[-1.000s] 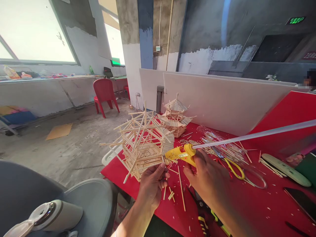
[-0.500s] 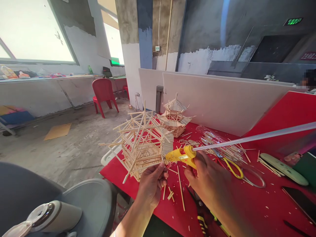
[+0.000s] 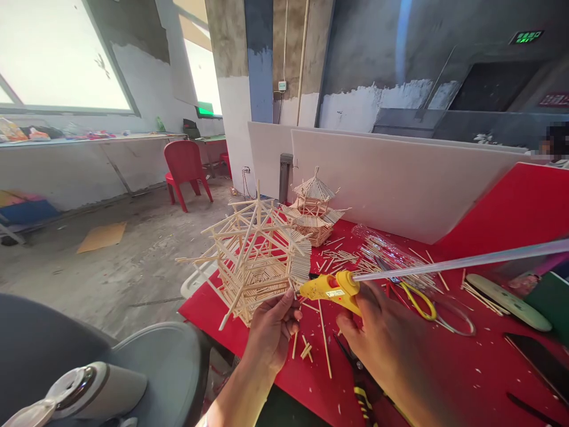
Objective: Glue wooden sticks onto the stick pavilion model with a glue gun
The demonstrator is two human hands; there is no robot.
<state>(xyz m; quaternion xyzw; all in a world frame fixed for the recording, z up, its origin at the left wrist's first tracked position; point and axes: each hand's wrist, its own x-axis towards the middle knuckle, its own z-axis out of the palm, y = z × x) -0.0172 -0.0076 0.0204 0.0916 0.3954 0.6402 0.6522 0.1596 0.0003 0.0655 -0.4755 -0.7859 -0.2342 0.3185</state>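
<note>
A pavilion-like model of thin wooden sticks (image 3: 244, 261) stands at the red table's left edge, its roof an open frame. At its near right corner my left hand (image 3: 273, 323) is closed, thumb and fingertips pinching a small wooden stick (image 3: 291, 286) against the model. My right hand (image 3: 376, 323) is wrapped round the handle of a yellow hot glue gun (image 3: 331, 287). The gun's nozzle points left, just beside my left fingertips. A long translucent glue stick (image 3: 453, 265) juts from its back toward the right. Whether the nozzle touches the wood I cannot tell.
Behind stands a smaller, roofed stick pagoda (image 3: 315, 207). Loose sticks (image 3: 340, 259), yellow-handled scissors (image 3: 418, 301), pliers (image 3: 363, 397) and a phone (image 3: 540, 362) lie on the red table (image 3: 444, 379). A white bottle (image 3: 100, 388) lies on a grey stool (image 3: 164, 367) at left.
The glue gun has drawn slightly right and down from my left fingertips, and the rear end of its glue stick has dipped. My left hand keeps its pinch at the model's corner.
</note>
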